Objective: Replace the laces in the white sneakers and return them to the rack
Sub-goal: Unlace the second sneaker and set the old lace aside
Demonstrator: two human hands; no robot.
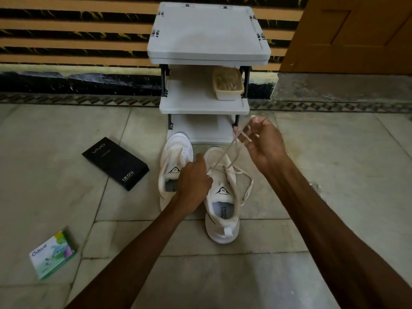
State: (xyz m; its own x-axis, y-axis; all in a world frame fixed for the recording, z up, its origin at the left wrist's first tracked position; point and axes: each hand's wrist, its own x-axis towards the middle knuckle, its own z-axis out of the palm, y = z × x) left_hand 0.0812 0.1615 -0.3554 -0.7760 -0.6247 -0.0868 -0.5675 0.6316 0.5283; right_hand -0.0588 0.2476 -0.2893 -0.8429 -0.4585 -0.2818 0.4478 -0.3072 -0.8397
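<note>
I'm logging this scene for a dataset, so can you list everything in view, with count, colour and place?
Sneakers: 2, white, on the floor in front of the rack; left sneaker, right sneaker.
Lace: 1, off-white, running from the right sneaker up to the right hand; a loose loop hangs at that shoe's right side.
Rack: 1, grey with black posts, against the wall.
Tub: 1, cream, on the rack's middle shelf, right side.
Black box: 1, on the floor left of the sneakers.
Green and white box: 1, on the floor, lower left.
Door: 1, brown, upper right.
Left hand: on the right sneaker's eyelets.
Right hand: raised, pinching the lace.
</note>
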